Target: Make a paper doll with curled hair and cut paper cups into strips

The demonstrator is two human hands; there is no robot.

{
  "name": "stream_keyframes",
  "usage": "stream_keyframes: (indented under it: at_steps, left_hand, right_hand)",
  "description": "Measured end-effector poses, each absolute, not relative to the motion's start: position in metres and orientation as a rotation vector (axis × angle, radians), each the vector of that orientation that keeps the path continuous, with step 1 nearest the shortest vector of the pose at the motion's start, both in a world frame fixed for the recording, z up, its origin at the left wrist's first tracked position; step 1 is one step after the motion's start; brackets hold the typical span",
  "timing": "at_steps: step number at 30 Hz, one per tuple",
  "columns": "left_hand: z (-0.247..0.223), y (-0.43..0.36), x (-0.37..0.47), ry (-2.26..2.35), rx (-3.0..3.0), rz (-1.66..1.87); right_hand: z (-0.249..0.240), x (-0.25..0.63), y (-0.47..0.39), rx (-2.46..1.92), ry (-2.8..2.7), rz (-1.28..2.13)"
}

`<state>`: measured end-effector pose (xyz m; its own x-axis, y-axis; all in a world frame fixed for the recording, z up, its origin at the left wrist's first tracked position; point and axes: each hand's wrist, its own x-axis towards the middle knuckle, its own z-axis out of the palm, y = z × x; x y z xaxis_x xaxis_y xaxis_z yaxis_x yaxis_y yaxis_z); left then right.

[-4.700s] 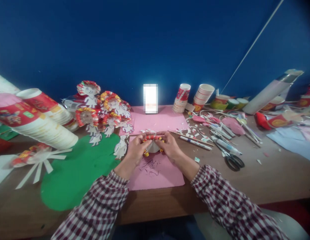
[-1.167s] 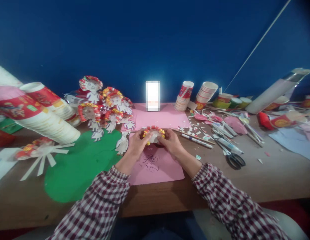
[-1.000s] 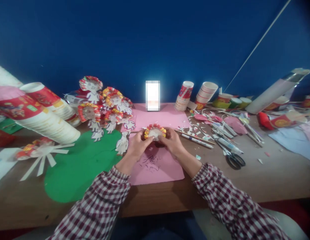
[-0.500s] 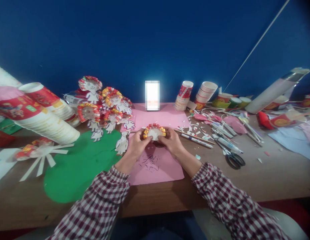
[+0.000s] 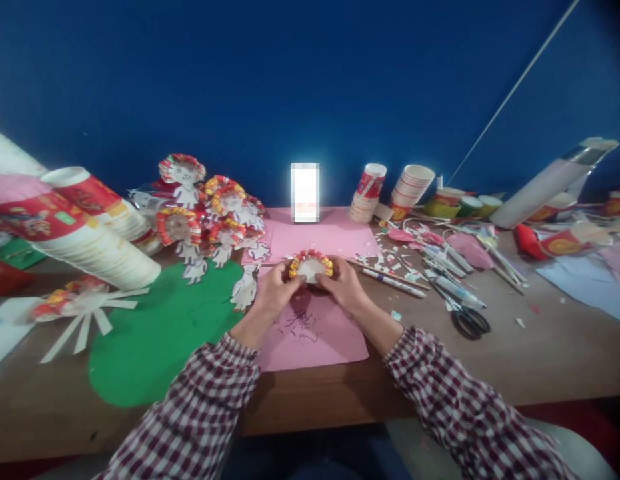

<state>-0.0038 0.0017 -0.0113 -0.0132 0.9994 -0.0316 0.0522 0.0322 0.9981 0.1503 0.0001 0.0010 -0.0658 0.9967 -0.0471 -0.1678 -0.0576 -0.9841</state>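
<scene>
Between my two hands is a round paper-cup craft (image 5: 309, 269) with a pale disc in the middle and red and yellow curled strips round its rim. My left hand (image 5: 279, 288) grips its left side, the thumb on the disc. On the right side my right hand (image 5: 341, 283) grips it in the same way, and the fingers behind are hidden. Below the craft lies a pink sheet (image 5: 340, 343) with dark pen marks. A white cut-out paper figure (image 5: 245, 288) lies just left of my left hand.
Curly-rimmed paper figures (image 5: 183, 175) stand at the left behind a green sheet (image 5: 165, 340). Stacked paper cups (image 5: 97, 250) lean at far left; more cups (image 5: 413, 187) stand at the back. Scissors (image 5: 467, 319), a marker (image 5: 393, 283) and paper scraps lie rightward. A bright screen (image 5: 305, 193) stands behind.
Hardly anything differs: the view has shifted very slightly, and both hands keep hold of the paper-cup craft in the same place.
</scene>
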Motion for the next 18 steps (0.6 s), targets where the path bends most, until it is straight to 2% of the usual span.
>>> stream_keyframes:
  at_steps: [10, 15, 18]
  left_hand:
    - [0.001, -0.003, -0.002, 1.208, 1.181, 1.161]
    - [0.004, -0.002, 0.001, 1.180, 1.051, 1.247]
    - [0.003, 0.001, -0.002, 1.225, 0.975, 1.349]
  right_hand:
    - [-0.002, 0.153, 0.003, -1.093, -1.205, 1.245]
    - [-0.002, 0.155, 0.006, -1.092, -1.192, 1.239]
    - [-0.001, 0.161, 0.011, -1.140, -1.173, 1.121]
